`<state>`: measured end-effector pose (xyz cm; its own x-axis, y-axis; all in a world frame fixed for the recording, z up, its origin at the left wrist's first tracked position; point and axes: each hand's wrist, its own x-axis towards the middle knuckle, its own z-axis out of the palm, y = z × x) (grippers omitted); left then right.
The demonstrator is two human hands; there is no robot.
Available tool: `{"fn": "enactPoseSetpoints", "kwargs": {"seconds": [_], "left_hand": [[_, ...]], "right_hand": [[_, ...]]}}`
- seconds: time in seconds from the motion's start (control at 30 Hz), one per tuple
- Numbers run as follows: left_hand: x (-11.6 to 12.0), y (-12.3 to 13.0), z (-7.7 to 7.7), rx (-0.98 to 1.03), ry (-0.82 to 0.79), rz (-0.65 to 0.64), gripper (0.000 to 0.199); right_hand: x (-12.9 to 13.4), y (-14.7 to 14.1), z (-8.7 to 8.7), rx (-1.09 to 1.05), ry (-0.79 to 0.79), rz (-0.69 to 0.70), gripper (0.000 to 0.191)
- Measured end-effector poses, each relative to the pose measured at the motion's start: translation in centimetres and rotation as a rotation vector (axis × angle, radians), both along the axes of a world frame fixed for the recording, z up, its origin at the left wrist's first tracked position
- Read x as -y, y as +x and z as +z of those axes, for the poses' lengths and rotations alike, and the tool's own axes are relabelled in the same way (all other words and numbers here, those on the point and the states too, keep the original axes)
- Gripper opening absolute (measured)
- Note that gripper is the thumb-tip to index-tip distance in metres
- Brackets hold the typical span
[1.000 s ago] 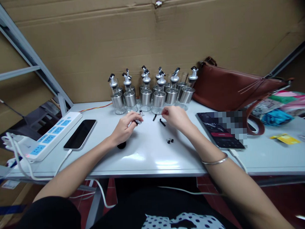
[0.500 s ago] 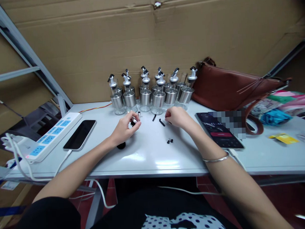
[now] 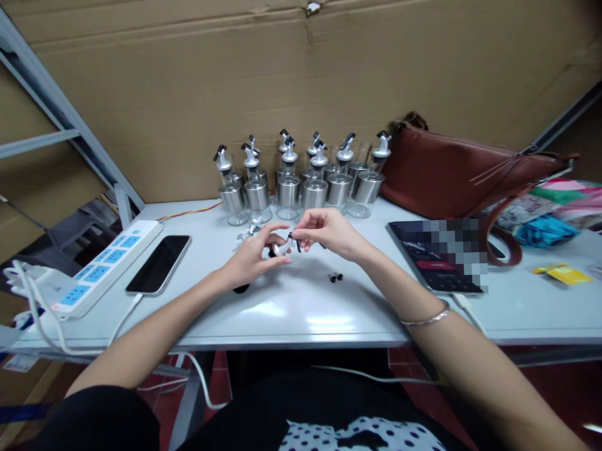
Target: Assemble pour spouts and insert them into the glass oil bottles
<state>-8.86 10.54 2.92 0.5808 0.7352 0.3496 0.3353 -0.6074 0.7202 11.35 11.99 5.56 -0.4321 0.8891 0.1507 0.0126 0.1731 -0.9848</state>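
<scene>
My left hand (image 3: 253,257) holds a silver pourer spout (image 3: 281,248) with a dark base between thumb and fingers. From the right, my right hand (image 3: 328,231) pinches a small black flap (image 3: 296,241) against the spout's tip. Several loose silver spout pieces (image 3: 249,231) lie behind my left hand. Two small black caps (image 3: 336,277) rest on the table in front of my right hand. A round black piece (image 3: 241,289) is partly hidden under my left wrist. Behind both hands stand several glass and steel bottles (image 3: 314,193), many topped with silver and black pourers.
On the left lie a white power strip (image 3: 107,268) and a phone (image 3: 159,264) on a cable. To the right are a tablet (image 3: 430,260), a brown bag (image 3: 442,164) and a yellow packet (image 3: 564,273). Cardboard (image 3: 178,91) walls off the table's back.
My right hand has moved left from the table by the black strips to the spout, bringing a black flap. My left hand has turned the spout and shifted slightly right.
</scene>
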Motion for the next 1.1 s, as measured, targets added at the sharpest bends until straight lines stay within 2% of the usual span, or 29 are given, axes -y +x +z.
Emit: {"fn": "enactPoseSetpoints", "kwargs": {"seconds": [0.17,0.6,1.1], "left_hand": [[-0.14,-0.13,-0.21,-0.017,0.012,0.002,0.055],[-0.46,-0.24,-0.41,-0.044,0.126,0.015,0.053],[-0.48,-0.3,-0.39,-0.067,0.062,0.042,0.053]], "right_hand": [[-0.03,-0.01,0.03,-0.022,-0.061,0.014,0.037],[0.11,0.08,0.29,-0.037,-0.064,0.009,0.036],[-0.18,0.5,-0.34,-0.061,-0.094,0.11,0.027]]}}
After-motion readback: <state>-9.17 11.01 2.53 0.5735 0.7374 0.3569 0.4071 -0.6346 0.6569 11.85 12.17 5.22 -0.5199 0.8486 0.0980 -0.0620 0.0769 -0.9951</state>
